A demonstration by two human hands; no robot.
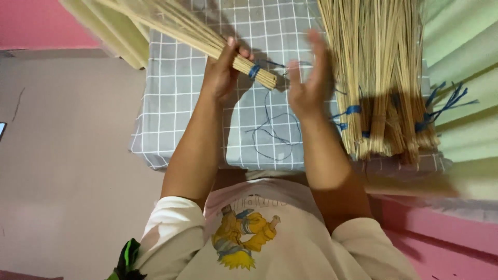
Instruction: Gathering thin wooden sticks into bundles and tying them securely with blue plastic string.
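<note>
1. Main thing here is the stick bundle (207, 36), a bunch of thin pale straw-like sticks tied with a blue band (253, 71) close to its cut end. Its long axis runs diagonally, from the top left of the view down to the cut end near the middle, above the grey checked sheet (171, 103) on the bed.

2. The left hand (223, 70) has it. The fingers are curled round the bundle just behind the blue band, thumb up along the near side, so it's a closed wrap rather than a fingertip pinch.

3. The right hand (310, 78) is the free one. It sits just to the right of the cut end, apart from it, palm turned toward the bundle. Fingers are straight and mostly together, open, holding nothing as far as I can see. It's a bit motion-blurred, so I can't tell if a strand is hooked on a finger.

4. Loose blue string (272, 129) trails from the band area down onto the sheet between the forearms.

5. Further right, a pile of tied bundles (381, 78) lies on the bed, cut ends toward the person, close beside the right hand.
</note>
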